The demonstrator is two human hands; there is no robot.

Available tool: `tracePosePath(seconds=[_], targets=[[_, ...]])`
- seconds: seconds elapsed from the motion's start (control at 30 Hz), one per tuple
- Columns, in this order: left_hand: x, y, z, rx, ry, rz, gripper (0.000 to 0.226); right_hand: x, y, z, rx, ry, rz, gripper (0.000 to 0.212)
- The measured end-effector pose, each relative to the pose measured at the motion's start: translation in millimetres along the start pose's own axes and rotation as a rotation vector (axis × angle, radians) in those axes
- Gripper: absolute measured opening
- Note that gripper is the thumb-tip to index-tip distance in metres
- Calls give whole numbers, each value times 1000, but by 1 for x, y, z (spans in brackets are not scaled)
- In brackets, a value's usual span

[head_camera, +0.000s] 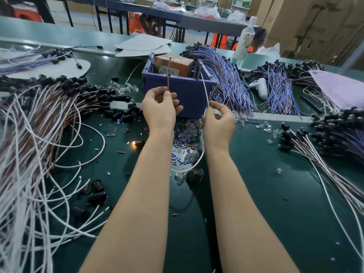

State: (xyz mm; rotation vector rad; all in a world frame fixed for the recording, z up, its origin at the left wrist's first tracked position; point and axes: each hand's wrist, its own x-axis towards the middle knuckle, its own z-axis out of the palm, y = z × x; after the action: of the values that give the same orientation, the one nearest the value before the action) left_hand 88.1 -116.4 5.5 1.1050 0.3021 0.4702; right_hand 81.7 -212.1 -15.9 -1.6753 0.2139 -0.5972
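Green surface [266, 194], middle: loose cut insulation bits [181, 146] and glass bulbs [192, 156]. Above them are the left hand [159, 111] and right hand [218, 125]. Risk: either thin wire could slip from so light a pinch, or snag on the bin rim if tugged. The brown wire [168, 81] stands upright from the left fingers, which pinch it. The white wire [204, 89] is pinched by the right fingers and runs up to the purple bin [189, 89] just behind.

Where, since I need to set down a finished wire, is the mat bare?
Barest: green mat between right forearm and the white-wire fan. Smaller patch between left forearm and the white wire pile. Crowded: bulbs and sleeve scraps below the blue bin.
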Motion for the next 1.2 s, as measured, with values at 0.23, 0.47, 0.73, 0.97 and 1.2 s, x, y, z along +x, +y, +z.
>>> tracePosePath(seconds=[0.23,0.47,0.73,0.97,1.2], targets=[[2,-1,0,1,3,-6,14,-2,-1,-1,-14,-7,-10,20],[0,0,0,-23,1,-22,12,-2,-1,-1,-5,7,1,19],[1,-1,0,-10,2,-14,16,0,-1,-2,-13,43,-10,16],[2,-2,0,15,0,-9,17,0,-1,-3,-22,50,-9,14],[0,1,-3,130,-63,-13,14,-1,-2,-3,23,15,19,14]])
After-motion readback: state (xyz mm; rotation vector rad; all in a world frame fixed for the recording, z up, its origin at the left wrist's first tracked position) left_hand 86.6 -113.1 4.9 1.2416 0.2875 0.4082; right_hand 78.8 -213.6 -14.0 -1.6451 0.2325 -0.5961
